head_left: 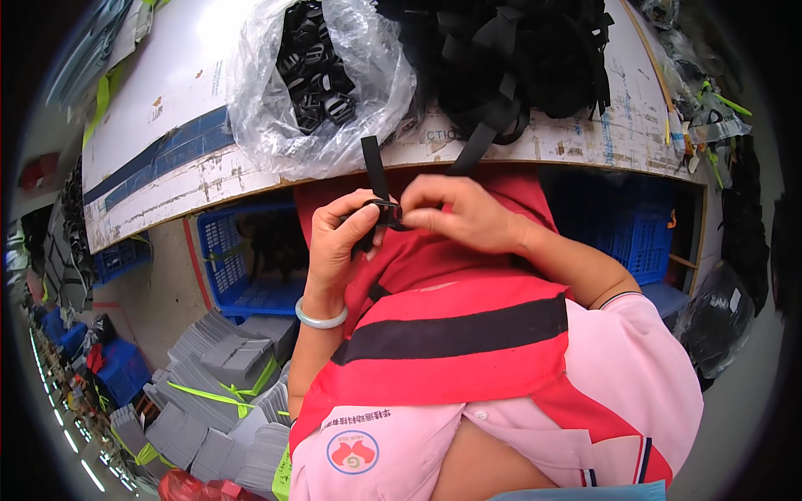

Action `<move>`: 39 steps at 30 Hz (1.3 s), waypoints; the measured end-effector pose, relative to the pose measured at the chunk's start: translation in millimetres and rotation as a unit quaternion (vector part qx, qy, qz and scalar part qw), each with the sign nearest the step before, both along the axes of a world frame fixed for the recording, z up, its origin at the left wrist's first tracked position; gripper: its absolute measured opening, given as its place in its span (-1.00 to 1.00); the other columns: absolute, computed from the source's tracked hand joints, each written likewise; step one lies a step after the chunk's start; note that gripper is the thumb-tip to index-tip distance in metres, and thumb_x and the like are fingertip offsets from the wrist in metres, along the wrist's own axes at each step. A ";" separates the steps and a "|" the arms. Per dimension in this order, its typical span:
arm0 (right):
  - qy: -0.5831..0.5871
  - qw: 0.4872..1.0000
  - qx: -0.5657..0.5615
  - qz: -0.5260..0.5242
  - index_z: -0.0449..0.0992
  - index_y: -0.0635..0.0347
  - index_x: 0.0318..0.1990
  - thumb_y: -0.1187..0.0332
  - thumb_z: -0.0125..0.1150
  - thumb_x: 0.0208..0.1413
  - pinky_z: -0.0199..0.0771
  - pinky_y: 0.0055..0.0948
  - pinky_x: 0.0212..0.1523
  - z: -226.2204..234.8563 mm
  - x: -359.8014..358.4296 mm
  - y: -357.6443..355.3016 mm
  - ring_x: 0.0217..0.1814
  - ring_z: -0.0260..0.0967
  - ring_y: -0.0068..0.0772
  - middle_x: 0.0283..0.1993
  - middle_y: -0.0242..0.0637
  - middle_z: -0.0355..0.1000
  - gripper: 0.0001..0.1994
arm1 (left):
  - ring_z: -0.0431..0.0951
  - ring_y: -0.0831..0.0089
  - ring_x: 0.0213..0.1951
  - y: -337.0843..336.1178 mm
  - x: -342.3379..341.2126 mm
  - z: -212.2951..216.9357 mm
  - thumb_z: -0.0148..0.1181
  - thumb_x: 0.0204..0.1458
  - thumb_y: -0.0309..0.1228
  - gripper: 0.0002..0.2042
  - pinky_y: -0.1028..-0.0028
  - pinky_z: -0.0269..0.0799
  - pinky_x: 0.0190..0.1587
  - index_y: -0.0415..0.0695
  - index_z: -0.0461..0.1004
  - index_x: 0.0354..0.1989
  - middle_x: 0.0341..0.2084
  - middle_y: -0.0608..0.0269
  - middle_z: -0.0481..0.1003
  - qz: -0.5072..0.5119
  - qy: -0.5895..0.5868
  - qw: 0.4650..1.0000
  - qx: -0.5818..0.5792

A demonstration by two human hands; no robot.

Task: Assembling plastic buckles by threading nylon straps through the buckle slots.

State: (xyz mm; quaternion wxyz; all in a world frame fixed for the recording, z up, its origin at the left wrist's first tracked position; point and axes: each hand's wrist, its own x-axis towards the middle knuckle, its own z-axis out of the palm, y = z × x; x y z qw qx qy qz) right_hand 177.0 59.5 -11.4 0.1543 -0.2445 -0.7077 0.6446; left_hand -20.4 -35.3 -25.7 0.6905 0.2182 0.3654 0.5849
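My left hand [334,242] is closed around a small black plastic buckle [386,212], thumb on its near side. From the buckle, a short end of black webbing strap [373,165] stands up toward the table edge. My right hand [468,217] is pinched at the buckle's right side; its fingertips partly hide what they grip. Another length of black webbing [474,150] runs from the pile on the table down behind my right hand. Both hands are above my red apron [434,271], just in front of the table.
On the white table [180,79] an open clear plastic bag [259,125] holds many black buckles [338,107]. Black straps [543,63] are heaped to its right. Blue crates [219,267] stand below the tabletop. Grey sheets [196,401] tied with green bands are stacked at lower left.
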 end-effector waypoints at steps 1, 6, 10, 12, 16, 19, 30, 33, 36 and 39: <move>0.013 0.996 -0.075 -0.040 0.52 0.27 -0.15 0.38 0.15 0.20 0.38 -0.57 -0.20 -1.6 -0.5 3.4 -0.27 0.35 -0.61 -0.28 -0.41 0.47 -0.83 | 0.40 0.65 -0.60 -2.3 2.7 -0.6 0.15 0.13 -0.49 -0.85 0.69 0.27 -0.63 -0.32 0.55 -0.23 -0.39 0.26 0.52 -0.002 0.052 0.999 -0.008; -0.026 0.990 -0.139 -0.014 0.56 0.25 -0.23 0.33 0.09 0.25 0.23 -0.71 -0.49 1.3 -19.2 23.1 -0.50 0.24 -0.78 -0.37 -0.49 0.45 -0.82 | 0.40 0.66 -0.58 -11.8 21.7 -12.0 0.17 0.10 -0.57 -0.91 0.66 0.27 -0.60 -0.31 0.57 -0.27 -0.36 0.29 0.49 -0.003 0.142 0.990 0.003; -0.003 0.972 -0.227 -0.061 0.53 0.26 -0.24 0.34 0.03 0.28 0.14 -0.77 -0.62 22.9 -19.6 28.7 -0.65 0.22 -0.81 -0.46 -0.45 0.47 -0.81 | 0.41 0.63 -0.53 -5.9 11.9 -18.1 0.14 0.16 -0.48 -0.88 0.64 0.26 -0.63 -0.27 0.52 -0.21 -0.34 0.30 0.48 0.145 0.037 0.986 -0.080; -0.053 0.974 -0.219 0.014 0.52 0.24 -0.19 0.34 0.03 0.28 0.14 -0.77 -0.64 21.5 -17.9 26.7 -0.66 0.22 -0.80 -0.46 -0.44 0.47 -0.82 | 0.39 0.61 -0.52 -4.1 2.1 -19.4 0.08 0.23 -0.34 -0.81 0.65 0.25 -0.64 -0.23 0.47 -0.19 -0.40 0.30 0.47 0.182 -0.075 0.980 -0.037; -0.025 0.975 -0.222 -0.008 0.50 0.26 -0.26 0.34 0.07 0.26 0.23 -0.72 -0.60 13.5 -35.7 3.5 -0.63 0.23 -0.75 -0.52 -0.45 0.43 -0.83 | 0.40 0.62 -0.55 -12.1 11.6 -21.0 0.11 0.21 -0.34 -0.81 0.66 0.23 -0.66 -0.22 0.48 -0.20 -0.45 0.30 0.47 0.135 -0.081 0.984 -0.083; 0.002 0.982 -0.185 -0.046 0.46 0.28 -0.29 0.34 0.05 0.27 0.20 -0.71 -0.64 -1.6 -36.0 9.4 -0.66 0.21 -0.75 -0.52 -0.42 0.43 -0.81 | 0.39 0.64 -0.63 -15.6 7.7 -24.6 0.17 0.16 -0.42 -0.83 0.66 0.24 -0.67 -0.25 0.53 -0.18 -0.53 0.29 0.49 0.096 0.105 0.986 -0.092; 0.043 0.895 -0.443 0.009 0.41 0.27 -0.23 0.27 0.04 0.30 0.08 -0.74 -0.75 0.4 -26.9 6.0 -0.74 0.15 -0.77 -0.45 -0.28 0.50 -0.79 | 0.39 0.69 -0.55 -17.6 14.1 -17.0 0.18 0.12 -0.53 -0.84 0.69 0.24 -0.56 -0.27 0.57 -0.15 -0.45 0.40 0.49 0.132 0.175 0.975 -0.038; 0.038 0.887 -0.461 -0.001 0.41 0.25 -0.24 0.28 0.04 0.30 0.07 -0.74 -0.76 2.9 -27.7 2.5 -0.74 0.14 -0.77 -0.49 -0.29 0.49 -0.80 | 0.45 0.64 -0.45 -14.9 17.2 -21.3 0.20 0.08 -0.59 -0.83 0.67 0.34 -0.42 -0.28 0.57 -0.15 -0.38 0.36 0.52 0.166 0.281 0.945 0.006; 0.080 0.856 -0.509 -0.042 0.41 0.25 -0.25 0.26 0.05 0.29 0.06 -0.73 -0.76 4.4 -30.0 -2.7 -0.74 0.13 -0.78 -0.52 -0.32 0.45 -0.79 | 0.52 0.56 -0.36 -8.5 19.6 -25.4 0.22 0.02 -0.65 -0.81 0.60 0.41 -0.28 -0.29 0.57 -0.16 -0.33 0.27 0.55 0.224 0.404 0.878 0.124; 0.108 0.820 -0.560 -0.050 0.41 0.25 -0.25 0.24 0.08 0.28 0.14 -0.72 -0.73 2.3 -31.5 -3.0 -0.70 0.19 -0.76 -0.51 -0.36 0.43 -0.78 | 0.56 0.47 -0.34 -4.7 16.5 -20.8 0.23 -0.03 -0.69 -0.79 0.54 0.45 -0.28 -0.28 0.57 -0.18 -0.31 0.18 0.55 0.249 0.489 0.814 0.188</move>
